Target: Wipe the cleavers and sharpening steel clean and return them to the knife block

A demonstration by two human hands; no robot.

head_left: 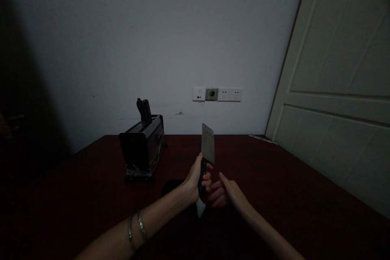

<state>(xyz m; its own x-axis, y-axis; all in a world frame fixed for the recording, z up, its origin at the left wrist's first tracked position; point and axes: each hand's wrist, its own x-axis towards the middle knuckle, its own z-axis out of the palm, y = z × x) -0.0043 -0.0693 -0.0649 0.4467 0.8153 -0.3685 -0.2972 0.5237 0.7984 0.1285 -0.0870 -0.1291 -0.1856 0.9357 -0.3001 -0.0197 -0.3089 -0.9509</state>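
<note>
Well to the left of the cleaver (208,144), a black knife holder (141,146) stands on the dark red table (289,183), two dark handles (144,110) rising from its top. Nearer the wearer than the cleaver, two bracelets (135,229) circle the left forearm. The left hand (192,183) wraps its fingers around the cleaver's black handle, holding the blade upright above the table. Just below that handle shows a pale scrap (200,207), too dim to identify. Beyond the cleaver and slightly right, a socket panel (217,94) sits on the wall. Just right of the cleaver's handle, the right hand (230,193) hangs with loosely curled fingers, gripping nothing visible. Far right of the cleaver stands a pale panelled door (332,138).
</note>
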